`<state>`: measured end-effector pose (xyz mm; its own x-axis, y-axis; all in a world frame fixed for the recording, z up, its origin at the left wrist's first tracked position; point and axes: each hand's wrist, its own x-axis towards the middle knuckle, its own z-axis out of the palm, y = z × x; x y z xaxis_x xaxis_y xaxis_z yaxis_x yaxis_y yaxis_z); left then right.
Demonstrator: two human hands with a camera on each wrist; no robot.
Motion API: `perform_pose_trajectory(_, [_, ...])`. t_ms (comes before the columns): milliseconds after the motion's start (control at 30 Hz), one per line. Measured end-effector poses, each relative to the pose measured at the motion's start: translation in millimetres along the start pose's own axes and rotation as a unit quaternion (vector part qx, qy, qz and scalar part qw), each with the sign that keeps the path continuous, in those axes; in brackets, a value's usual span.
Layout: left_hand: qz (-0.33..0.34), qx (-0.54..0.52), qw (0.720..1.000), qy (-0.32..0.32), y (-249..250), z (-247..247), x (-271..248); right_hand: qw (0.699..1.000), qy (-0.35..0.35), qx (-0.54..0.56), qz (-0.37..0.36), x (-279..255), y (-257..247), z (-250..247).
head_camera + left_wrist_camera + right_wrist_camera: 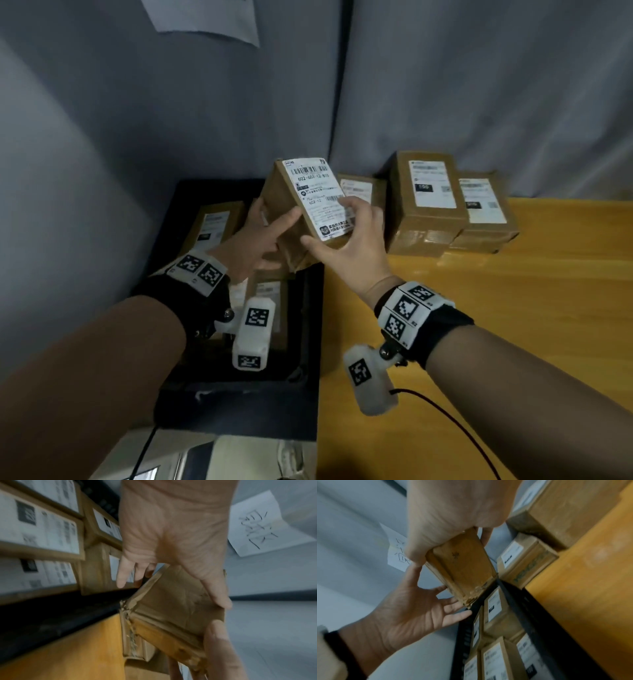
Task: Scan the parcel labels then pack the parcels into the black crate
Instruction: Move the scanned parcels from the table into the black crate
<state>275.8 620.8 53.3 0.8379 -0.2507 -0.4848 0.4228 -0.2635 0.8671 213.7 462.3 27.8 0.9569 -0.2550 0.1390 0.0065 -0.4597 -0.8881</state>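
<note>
A brown cardboard parcel [310,195] with a white barcode label is held tilted above the far right corner of the black crate [311,329]. My right hand [323,221] grips its near end, thumb on one side [416,555] and fingers over the label edge. My left hand [274,222] supports the parcel [171,601] from the left, thumb laid along its side and straight fingers beneath it. The right wrist view shows the left hand's palm [412,608] open under the parcel [464,568]. Several labelled parcels [215,222] lie inside the crate [522,608].
On the yellow wooden table [479,325], right of the crate, several labelled parcels [428,205] stand stacked against the grey wall. A handwritten paper sheet [257,527] hangs on that wall. A black cable [445,421] trails from my right wrist.
</note>
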Motion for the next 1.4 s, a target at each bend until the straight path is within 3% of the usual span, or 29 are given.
perform_pose_trajectory(200, [-0.094,0.014,0.995,0.005,-41.6,-46.9,-13.2,0.992,-0.094,-0.052,0.064,-36.4,-2.5,67.7])
perform_pose_trajectory(300, [-0.133,0.098,0.986,0.016,-64.1,-54.4,-15.3,0.979,-0.112,-0.12,0.123,-45.5,1.4,83.2])
perform_pose_trajectory(500, [-0.132,0.193,0.971,0.044,-112.0,-80.5,-12.8,0.937,-0.16,-0.254,0.177,-51.6,10.3,111.7])
perform_pose_trajectory(733, [-0.106,0.192,0.973,0.074,-130.8,-107.3,-6.0,0.897,-0.169,-0.361,0.19,-51.2,10.5,142.1])
perform_pose_trajectory(933, [-0.103,0.205,0.972,0.06,-139.9,-112.7,-4.2,0.849,-0.311,-0.393,0.167,-62.4,31.1,159.6])
perform_pose_trajectory(1300, [-0.08,0.266,0.96,0.039,-135.5,-109.6,-1.7,0.88,-0.311,-0.309,0.183,-43.7,31.3,146.1])
perform_pose_trajectory(1400, [-0.074,0.25,0.964,0.042,-136.3,-107.3,0.8,0.904,-0.283,-0.277,0.159,-42.0,30.7,133.6])
